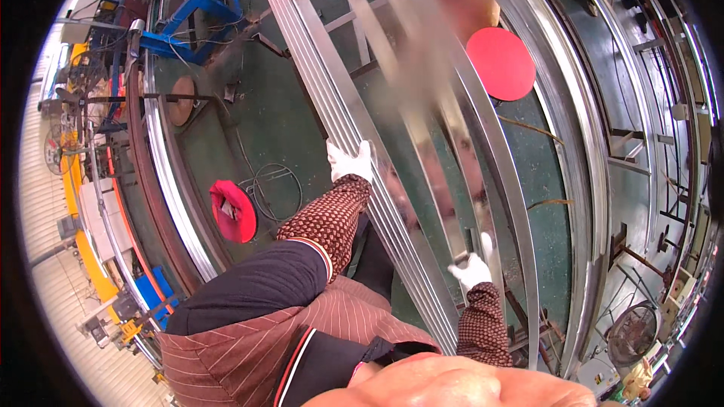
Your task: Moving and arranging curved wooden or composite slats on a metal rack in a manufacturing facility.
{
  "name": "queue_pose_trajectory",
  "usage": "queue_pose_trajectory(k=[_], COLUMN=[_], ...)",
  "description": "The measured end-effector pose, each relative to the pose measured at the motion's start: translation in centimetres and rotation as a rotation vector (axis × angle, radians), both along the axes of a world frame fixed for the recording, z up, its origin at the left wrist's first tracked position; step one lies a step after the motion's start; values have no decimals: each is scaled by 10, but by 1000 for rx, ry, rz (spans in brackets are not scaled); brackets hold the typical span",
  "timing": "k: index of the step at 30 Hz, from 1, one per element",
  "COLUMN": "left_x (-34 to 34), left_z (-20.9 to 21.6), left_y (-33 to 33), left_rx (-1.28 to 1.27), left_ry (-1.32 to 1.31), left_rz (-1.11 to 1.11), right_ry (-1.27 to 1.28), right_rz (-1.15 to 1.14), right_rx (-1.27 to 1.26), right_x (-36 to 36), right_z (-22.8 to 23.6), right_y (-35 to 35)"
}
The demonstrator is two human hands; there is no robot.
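Observation:
Both my hands wear white gloves, and brown patterned sleeves cover the forearms. My left hand (351, 162) rests at the left edge of a row of long silver metal profiles (328, 90) lying side by side, its fingers spread. Further right and nearer to me, my right hand (472, 271) closes round the near end of a narrow, shiny metal strip (434, 173). Another shiny strip (464, 143) runs just right of it, and a wider metal bar (501, 158) curves past beyond that. A blur hides the middle of the strips.
A round red stool top (501, 64) stands right of the strips; a red-covered stool (232, 211) is at left. Beyond are a blue metal frame (197, 11), a bundle of long profiles (577, 105) and a floor fan (632, 334). Thin cable (275, 188) lies on the green floor.

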State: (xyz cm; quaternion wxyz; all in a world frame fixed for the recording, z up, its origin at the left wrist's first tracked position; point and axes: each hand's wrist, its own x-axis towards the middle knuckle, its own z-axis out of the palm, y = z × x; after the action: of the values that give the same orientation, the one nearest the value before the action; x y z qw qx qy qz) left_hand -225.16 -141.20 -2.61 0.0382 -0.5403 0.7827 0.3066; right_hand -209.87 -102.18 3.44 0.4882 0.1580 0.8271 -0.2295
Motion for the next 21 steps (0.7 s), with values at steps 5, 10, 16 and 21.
queue_pose_trajectory(k=[5,10,16,21], left_x=[-3,1,-3,-4], left_z=[4,-7,3,-1], left_y=[1,-4,-2,2], left_rx=[36,-45,-4,-63], left_ry=[-27,-8,-30,-4], left_rz=[3,-21,5,-29], right_ry=[-106,168,549,589], right_rz=[-132,123,353,285], right_rx=[-117,-73,137,-168], right_x=[41,14,11,45], right_z=[-37,-55,-39,2], right_y=[22,-7,-61,-78])
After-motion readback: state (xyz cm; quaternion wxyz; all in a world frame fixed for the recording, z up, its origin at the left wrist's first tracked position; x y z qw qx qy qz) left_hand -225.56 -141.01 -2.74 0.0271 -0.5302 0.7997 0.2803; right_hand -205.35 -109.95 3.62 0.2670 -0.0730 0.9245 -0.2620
